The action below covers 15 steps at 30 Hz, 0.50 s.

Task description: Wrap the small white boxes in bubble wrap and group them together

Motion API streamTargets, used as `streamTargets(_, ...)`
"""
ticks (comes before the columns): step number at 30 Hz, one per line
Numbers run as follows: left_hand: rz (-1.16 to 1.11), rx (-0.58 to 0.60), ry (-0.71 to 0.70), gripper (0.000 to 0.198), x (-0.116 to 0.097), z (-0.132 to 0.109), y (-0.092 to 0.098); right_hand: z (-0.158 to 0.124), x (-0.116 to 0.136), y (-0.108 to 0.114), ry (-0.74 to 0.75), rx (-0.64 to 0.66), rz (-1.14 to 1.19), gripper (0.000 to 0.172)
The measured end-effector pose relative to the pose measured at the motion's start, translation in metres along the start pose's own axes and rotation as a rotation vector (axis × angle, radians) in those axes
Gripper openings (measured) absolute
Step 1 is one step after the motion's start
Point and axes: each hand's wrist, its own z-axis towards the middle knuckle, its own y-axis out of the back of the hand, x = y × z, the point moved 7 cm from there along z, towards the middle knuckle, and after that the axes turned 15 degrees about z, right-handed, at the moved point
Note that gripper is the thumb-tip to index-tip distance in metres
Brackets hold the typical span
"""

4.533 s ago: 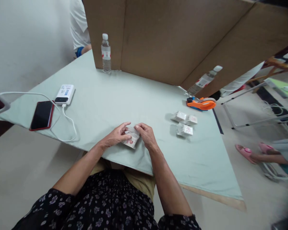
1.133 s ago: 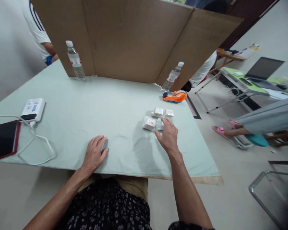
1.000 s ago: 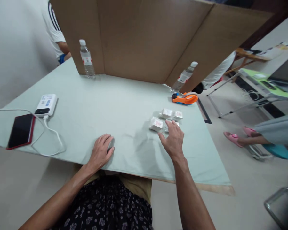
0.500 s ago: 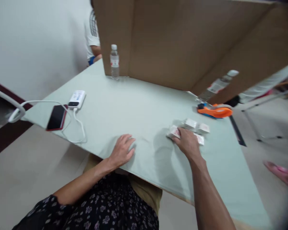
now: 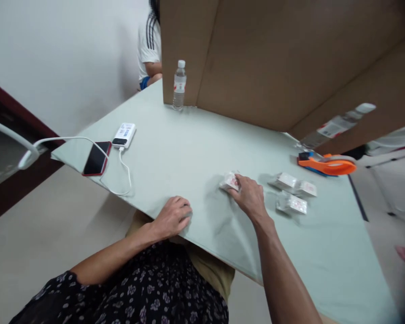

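Observation:
My right hand grips a small white box with red print, wrapped in clear plastic, at the middle of the table. To its right are three similar wrapped boxes: one at the back, one beside it, and one nearer me. My left hand rests near the front edge of the pale green table, its fingers slightly curled and apart, holding nothing.
An orange tape dispenser and a water bottle are at the right. Another bottle stands by the cardboard divider. A phone is cabled near a white power bank. A person sits beyond.
My right hand has moved left with one box, away from the other three. My left hand stays near the table edge. The camera view has shifted.

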Motion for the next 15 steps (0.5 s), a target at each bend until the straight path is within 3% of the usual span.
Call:
streamTargets(3,-0.142,-0.017,0.056,0.015,0.009,0.012,0.004,-0.005,0.004,0.000,0.000,0.000,0.057,0.043)
streamTargets(6,-0.324,-0.063,0.162,0.022,0.023,0.027,0.005,-0.017,0.028,-0.003,0.071,-0.027,0.154,0.045)
streamTargets(10,-0.566,-0.072,0.398,0.054,0.046,0.044,-0.007,-0.038,0.077,-0.016,0.206,-0.081,0.244,0.050)
streamTargets(12,-0.709,-0.049,0.433,0.069,0.049,0.051,-0.017,-0.049,0.097,-0.023,0.239,-0.125,0.251,0.051)
streamTargets(15,-0.818,-0.025,0.421,0.076,0.046,0.056,-0.026,-0.068,0.115,-0.028,0.274,-0.179,0.259,0.054)
